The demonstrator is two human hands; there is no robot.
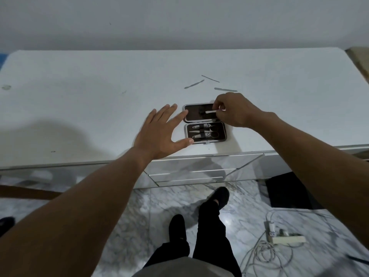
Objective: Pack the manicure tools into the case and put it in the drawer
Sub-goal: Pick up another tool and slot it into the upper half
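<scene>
A small dark manicure case (220,134) lies open near the front edge of the white dresser top (89,100). Its near half holds clippers and scissors (205,132) under a strap; its far half is the lid (196,114). My right hand (233,109) pinches a thin silver tool (210,111) over the lid's right side. My left hand (161,132) is spread flat, fingertips touching the case's left edge. Three slim metal tools (225,89) (194,84) (210,78) lie loose on the top behind the case.
Mirrored drawers (191,172) sit in the dresser front just below the case. A power strip and tangled cables (279,240) lie on the marble floor at right. My legs and black shoes (219,196) stand before the dresser. A wall runs behind.
</scene>
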